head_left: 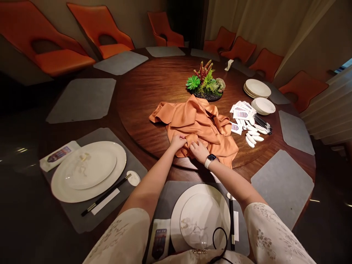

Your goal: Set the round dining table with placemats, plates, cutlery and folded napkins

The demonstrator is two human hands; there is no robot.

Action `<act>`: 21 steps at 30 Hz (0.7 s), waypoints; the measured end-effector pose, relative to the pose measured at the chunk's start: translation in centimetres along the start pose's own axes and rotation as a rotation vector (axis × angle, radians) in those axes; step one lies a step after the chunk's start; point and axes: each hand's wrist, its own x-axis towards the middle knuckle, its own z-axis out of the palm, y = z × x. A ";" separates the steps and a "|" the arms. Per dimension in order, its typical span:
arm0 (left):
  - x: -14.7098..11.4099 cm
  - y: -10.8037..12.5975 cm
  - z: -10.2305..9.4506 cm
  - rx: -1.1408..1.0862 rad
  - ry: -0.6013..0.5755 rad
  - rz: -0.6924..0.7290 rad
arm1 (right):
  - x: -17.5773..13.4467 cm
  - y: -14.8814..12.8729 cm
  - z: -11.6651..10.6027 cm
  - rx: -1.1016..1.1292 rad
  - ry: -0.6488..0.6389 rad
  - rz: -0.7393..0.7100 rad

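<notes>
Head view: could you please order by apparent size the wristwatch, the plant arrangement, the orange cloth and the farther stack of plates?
Largest to smallest:
1. orange cloth
2. plant arrangement
3. farther stack of plates
4. wristwatch

This place is looking like a dining room in a restaurant. A big round wooden table (117, 124) is filling the middle, with a smaller wooden circle (143, 88) sitting on top. Lots of orange chairs (64, 60) are standing around it. Grey mats (82, 99) are lying along the edge, and white plates (90, 165) are resting on two of them, with black chopsticks (232, 223) lying beside. More plates are sitting in stacks (257, 88) near printed paper packets (242, 113). Bright plants (209, 82) are decorating the table, and pale curtains (253, 25) are hanging behind.
</notes>
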 end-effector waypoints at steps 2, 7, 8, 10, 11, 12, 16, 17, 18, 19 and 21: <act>-1.3 0.1 -0.7 -0.097 0.053 0.044 | 0.3 -0.4 -1.8 0.104 0.029 0.127; -8.7 0.4 -4.8 -0.551 0.005 0.077 | -2.8 -4.0 -8.1 0.867 0.214 0.401; -10.8 0.5 -5.6 -0.625 -0.079 0.062 | -4.2 -5.3 -9.2 1.073 0.186 0.402; -15.3 0.7 -6.8 -0.768 -0.219 0.039 | -7.3 -8.3 -10.7 1.404 0.062 0.427; -17.5 0.8 -7.3 -0.828 -0.256 0.040 | -8.8 -9.8 -11.2 1.514 -0.007 0.454; -19.7 0.8 -7.7 -0.871 -0.271 0.044 | -10.4 -11.4 -11.5 1.593 -0.070 0.482; -26.7 -0.7 -9.1 -0.886 -0.193 0.044 | -15.0 -16.7 -11.4 1.717 -0.255 0.528; -28.0 -1.4 -9.5 -0.876 -0.156 0.028 | -15.8 -17.9 -11.1 1.711 -0.297 0.524; -29.1 -2.2 -10.0 -0.871 -0.124 0.007 | -16.3 -19.1 -10.8 1.699 -0.340 0.516; -30.0 -3.1 -10.6 -0.871 -0.099 -0.018 | -16.7 -20.2 -10.5 1.688 -0.379 0.508; -31.4 -4.8 -11.9 -0.880 -0.067 -0.075 | -17.0 -22.4 -9.7 1.692 -0.440 0.513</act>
